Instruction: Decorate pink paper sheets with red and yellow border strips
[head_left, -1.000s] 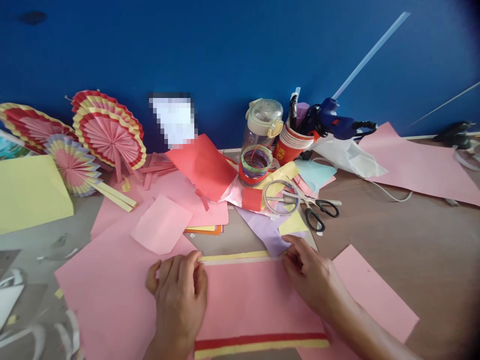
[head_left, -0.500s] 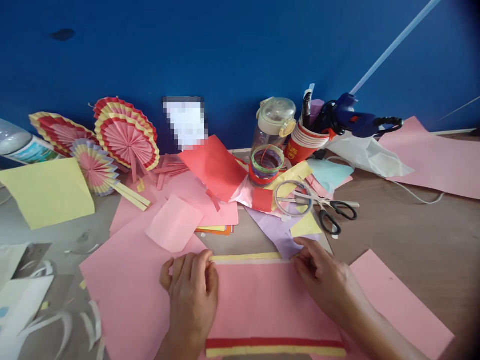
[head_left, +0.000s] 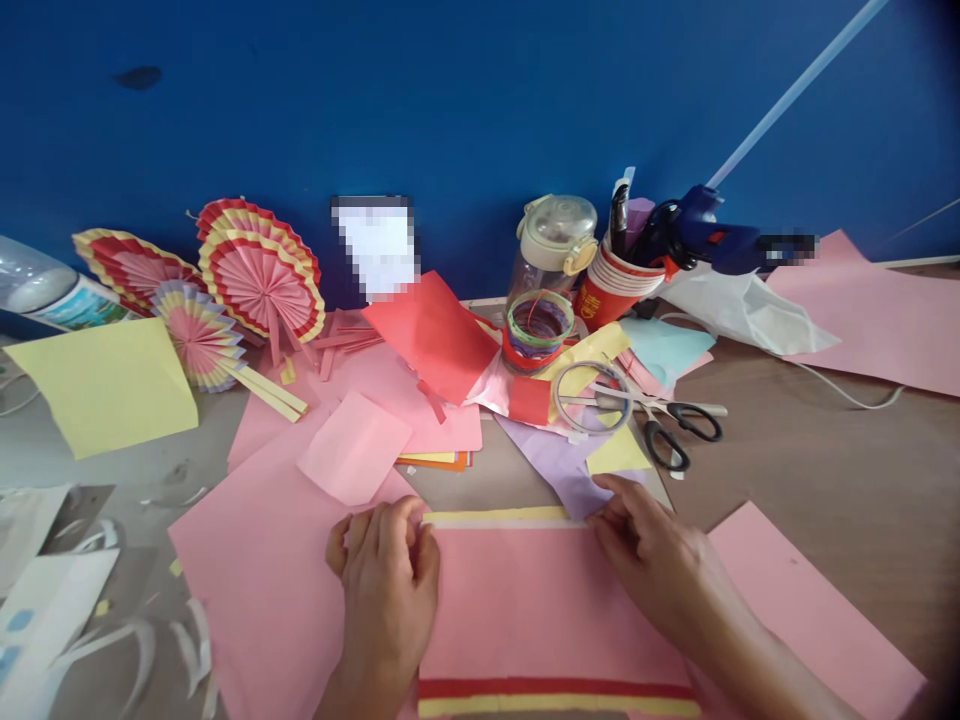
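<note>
A pink paper sheet (head_left: 525,600) lies in front of me, with a yellow strip (head_left: 499,516) along its far edge and red and yellow strips along its near edge. My left hand (head_left: 386,585) presses the sheet's far left corner, fingers curled together on the folded edge. My right hand (head_left: 656,565) pinches the far right corner of the same edge. Both hands rest on the paper, which lies flat on the table.
Black-handled scissors (head_left: 667,425) and a tape ring (head_left: 592,397) lie beyond my right hand. A jar (head_left: 551,270), a red cup of pens (head_left: 611,285) and a blue glue gun (head_left: 712,240) stand at the wall. Paper fans (head_left: 255,275) and loose sheets (head_left: 112,385) lie left.
The camera view has shifted slightly left, so everything sits a little further right in the frame. Both hands stay on the far corners of the pink sheet.
</note>
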